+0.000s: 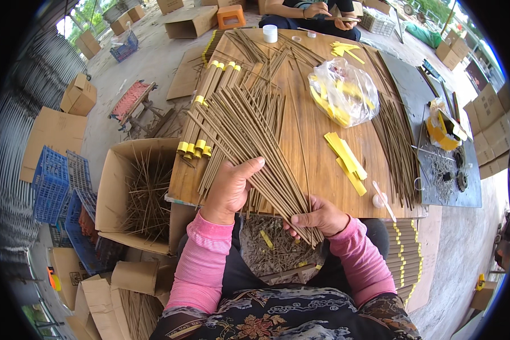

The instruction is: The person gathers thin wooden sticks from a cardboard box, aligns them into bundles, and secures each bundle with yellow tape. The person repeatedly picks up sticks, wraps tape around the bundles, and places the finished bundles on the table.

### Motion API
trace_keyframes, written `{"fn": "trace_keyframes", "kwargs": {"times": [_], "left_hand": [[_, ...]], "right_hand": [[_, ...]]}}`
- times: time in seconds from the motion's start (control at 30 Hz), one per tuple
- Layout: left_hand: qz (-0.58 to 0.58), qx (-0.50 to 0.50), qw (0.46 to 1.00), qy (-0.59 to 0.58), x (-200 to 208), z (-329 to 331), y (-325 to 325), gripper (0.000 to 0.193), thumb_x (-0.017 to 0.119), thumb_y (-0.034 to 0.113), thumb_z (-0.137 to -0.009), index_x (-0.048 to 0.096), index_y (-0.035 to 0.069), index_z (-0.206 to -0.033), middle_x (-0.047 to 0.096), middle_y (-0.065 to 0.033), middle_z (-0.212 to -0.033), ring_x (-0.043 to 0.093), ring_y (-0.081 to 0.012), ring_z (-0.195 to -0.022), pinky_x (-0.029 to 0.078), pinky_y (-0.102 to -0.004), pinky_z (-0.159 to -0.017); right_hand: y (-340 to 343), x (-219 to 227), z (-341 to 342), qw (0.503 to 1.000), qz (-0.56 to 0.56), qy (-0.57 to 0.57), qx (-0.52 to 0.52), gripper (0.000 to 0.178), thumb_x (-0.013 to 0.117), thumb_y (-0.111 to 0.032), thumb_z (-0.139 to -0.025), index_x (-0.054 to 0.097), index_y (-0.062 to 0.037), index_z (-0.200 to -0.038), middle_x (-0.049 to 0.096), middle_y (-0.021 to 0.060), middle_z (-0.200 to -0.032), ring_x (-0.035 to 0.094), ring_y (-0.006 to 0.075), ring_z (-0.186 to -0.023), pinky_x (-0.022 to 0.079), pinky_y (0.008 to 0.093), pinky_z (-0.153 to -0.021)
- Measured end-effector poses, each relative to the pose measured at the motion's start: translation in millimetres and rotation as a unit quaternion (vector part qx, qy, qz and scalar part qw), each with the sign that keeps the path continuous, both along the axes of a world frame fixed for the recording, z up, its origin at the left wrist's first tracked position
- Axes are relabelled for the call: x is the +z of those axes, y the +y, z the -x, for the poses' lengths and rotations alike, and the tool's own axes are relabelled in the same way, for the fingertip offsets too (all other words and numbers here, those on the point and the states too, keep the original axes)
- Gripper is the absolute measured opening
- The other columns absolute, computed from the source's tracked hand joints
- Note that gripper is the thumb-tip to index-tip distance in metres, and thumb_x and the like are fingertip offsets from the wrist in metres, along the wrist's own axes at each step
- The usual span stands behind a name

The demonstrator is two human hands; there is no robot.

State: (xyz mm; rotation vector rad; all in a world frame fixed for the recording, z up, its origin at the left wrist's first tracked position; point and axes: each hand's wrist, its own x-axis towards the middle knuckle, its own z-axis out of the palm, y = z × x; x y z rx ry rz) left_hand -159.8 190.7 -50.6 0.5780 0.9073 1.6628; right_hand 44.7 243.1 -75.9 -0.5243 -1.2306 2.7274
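A fanned bunch of thin brown incense sticks (255,144) is held slantwise over the near edge of the wooden table (292,127). My left hand (232,190) grips it from the left, thumb lying across the sticks. Lower down, the thumb and fingers of my right hand (318,219) close round the bunch near its bottom end. More loose sticks (275,113) lie on the table beneath and behind it. To the left rest several stick bundles (194,127) wrapped with yellow paper bands. Flat yellow paper strips (345,161) lie right of the bunch.
A plastic bag (345,90) with yellow strips and a white jar (270,34) stand on the table. Long sticks (394,141) line its right side. An open carton (110,187) of sticks stands at the left. Across the table sits another person (309,14).
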Motion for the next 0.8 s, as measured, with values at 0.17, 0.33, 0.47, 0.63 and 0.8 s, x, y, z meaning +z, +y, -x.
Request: {"fn": "trace_keyframes", "kwargs": {"times": [0.17,0.33,0.47,0.63,0.8], "left_hand": [[-0.003,-0.005,1.0,-0.01,-0.4,1.7,-1.7,0.035,0.055,-0.001,-0.076,0.05,0.002,-0.11,0.057,-0.0056,-0.102,0.056,-0.0166,-0.092,0.047,-0.031,-0.083],[-0.008,0.002,1.0,-0.021,-0.8,3.5,-2.8,0.036,0.051,-0.006,-0.072,0.051,0.0,-0.107,0.057,-0.0056,-0.1,0.057,-0.017,-0.088,0.048,-0.0311,-0.081],[0.004,0.014,0.999,-0.033,0.0,2.5,-2.6,0.037,0.049,-0.008,-0.069,0.052,0.0,-0.104,0.058,-0.0058,-0.098,0.058,-0.018,-0.086,0.049,-0.0313,-0.081],[-0.004,0.009,0.999,-0.046,0.3,2.8,-2.6,0.038,0.047,-0.008,-0.067,0.053,0.0,-0.104,0.058,-0.0063,-0.097,0.058,-0.0189,-0.087,0.048,-0.032,-0.081],[0.009,-0.006,0.998,-0.066,-1.6,5.4,-3.3,0.037,0.048,-0.009,-0.068,0.054,0.0,-0.104,0.059,-0.0064,-0.096,0.058,-0.0194,-0.088,0.048,-0.0325,-0.082]], "right_hand": [[0.8,0.6,-0.8,1.0,0.002,0.006,0.004,0.023,0.054,-0.011,-0.086,0.05,0.0013,-0.106,0.061,0.0098,-0.085,0.059,0.0161,-0.07,0.05,0.0275,-0.064],[0.8,2.3,-1.4,1.0,0.011,0.009,0.003,0.027,0.05,-0.017,-0.089,0.048,0.0016,-0.109,0.06,0.0103,-0.087,0.06,0.0171,-0.073,0.051,0.0284,-0.067],[0.7,1.2,-2.2,1.0,0.01,0.012,-0.004,0.03,0.049,-0.018,-0.09,0.046,0.0021,-0.111,0.061,0.0143,-0.09,0.062,0.0211,-0.073,0.052,0.0312,-0.067],[0.0,-0.6,-2.4,0.999,0.03,0.007,-0.014,0.031,0.049,-0.018,-0.089,0.044,0.0026,-0.113,0.061,0.016,-0.089,0.062,0.0231,-0.072,0.052,0.0325,-0.066],[0.0,2.8,-2.9,0.999,0.03,0.0,-0.016,0.03,0.05,-0.017,-0.089,0.046,0.003,-0.111,0.061,0.0153,-0.089,0.062,0.0223,-0.072,0.052,0.032,-0.067]]}}
